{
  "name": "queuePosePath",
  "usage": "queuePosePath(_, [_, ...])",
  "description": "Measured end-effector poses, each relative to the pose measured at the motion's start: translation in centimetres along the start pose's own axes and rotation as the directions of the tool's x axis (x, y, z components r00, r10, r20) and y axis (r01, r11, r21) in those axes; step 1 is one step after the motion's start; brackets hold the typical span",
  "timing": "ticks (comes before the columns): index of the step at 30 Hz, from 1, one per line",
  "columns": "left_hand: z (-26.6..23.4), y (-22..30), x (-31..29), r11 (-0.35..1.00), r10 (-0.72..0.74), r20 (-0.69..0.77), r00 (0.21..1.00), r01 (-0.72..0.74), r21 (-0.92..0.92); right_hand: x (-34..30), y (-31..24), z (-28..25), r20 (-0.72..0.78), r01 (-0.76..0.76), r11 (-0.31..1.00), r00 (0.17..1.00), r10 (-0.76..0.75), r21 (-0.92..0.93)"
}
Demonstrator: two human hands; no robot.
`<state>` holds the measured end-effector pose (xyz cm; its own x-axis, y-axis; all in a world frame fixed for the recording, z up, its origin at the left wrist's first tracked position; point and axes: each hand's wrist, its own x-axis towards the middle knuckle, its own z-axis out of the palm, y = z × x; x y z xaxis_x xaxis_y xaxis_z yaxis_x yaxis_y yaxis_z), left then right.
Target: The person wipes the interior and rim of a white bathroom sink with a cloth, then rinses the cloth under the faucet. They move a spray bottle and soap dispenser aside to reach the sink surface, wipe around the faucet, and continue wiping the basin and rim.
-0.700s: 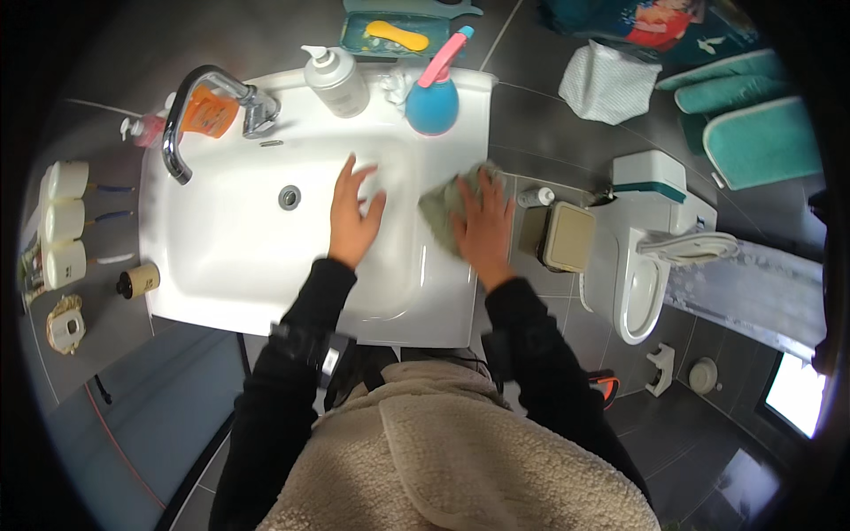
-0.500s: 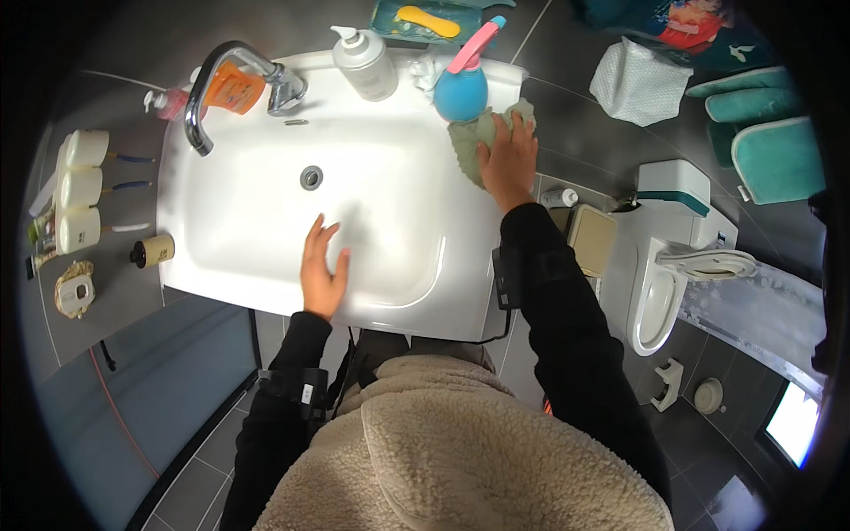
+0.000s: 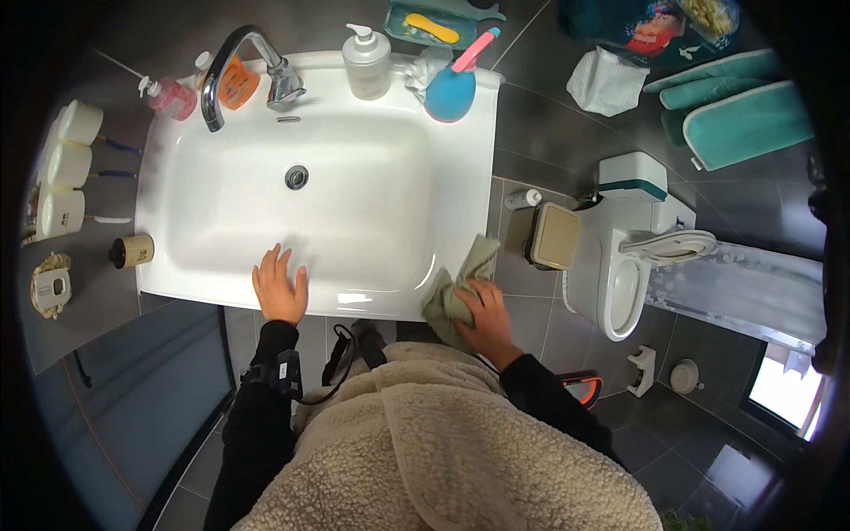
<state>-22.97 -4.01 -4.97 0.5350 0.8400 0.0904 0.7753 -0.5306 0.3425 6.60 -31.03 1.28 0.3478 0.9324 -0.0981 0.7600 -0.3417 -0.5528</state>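
A pale green cloth [image 3: 450, 299] lies crumpled over the near right corner of the white washbasin [image 3: 212, 288]. My right hand [image 3: 485, 317] grips and presses it there, fingers bent into its folds. Above the basin's front edge, left of the middle, hovers my left hand [image 3: 281, 288], open and holding nothing. The drain [image 3: 297, 177] sits in the bowl beyond it. Along the back rim are a chrome tap [image 3: 282, 81], a clear pump bottle [image 3: 367, 64], an orange bottle [image 3: 239, 83] and a blue spray bottle [image 3: 450, 94] with a pink top.
Left of the basin are white cups [image 3: 66, 168] with toothbrushes and a small dark-capped bottle [image 3: 133, 252]. A pink pump bottle [image 3: 168, 99] stands at the back left corner. To the right are a beige bin [image 3: 555, 236] and a toilet [image 3: 624, 288].
My right hand has brought the cloth from beside the spray bottle along the right rim to the near corner. My left hand has shifted slightly left. The view has shifted a little.
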Motion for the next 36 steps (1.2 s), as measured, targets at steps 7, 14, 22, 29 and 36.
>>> queuePosePath(7, [-0.5, 0.3, 0.4, 1.000, 0.004, 0.027, 1.000, -0.005, 0.019, 8.4, 1.5, -0.6, -0.160, 0.029, 0.963, 0.984, -0.074, -0.269])
queuePosePath(14, [-0.3, -0.1, 0.3, 1.000, -0.025, 0.087, 0.996, 0.024, 0.009, 21.8, 1.9, -0.2, -0.396, -0.137, 0.976, 0.916, 0.060, -0.170])
queuePosePath(22, [0.5, 7.1, 0.6, 0.961, 0.260, 0.146, 0.955, -0.241, -0.133, 8.1, -1.4, 2.3, -0.150, 0.036, 0.990, 0.987, -0.057, -0.140])
queuePosePath(29, [0.4, 9.4, 0.4, 0.904, 0.417, 0.238, 0.877, -0.372, -0.211, 0.3, -2.6, 0.9, 0.040, -0.012, 0.978, 0.999, 0.020, -0.209])
queuePosePath(36, [1.0, 8.0, 0.8, 0.932, 0.328, 0.237, 0.914, -0.273, -0.239, 14.9, 2.2, 0.7, -0.406, -0.198, 0.945, 0.910, 0.078, -0.261])
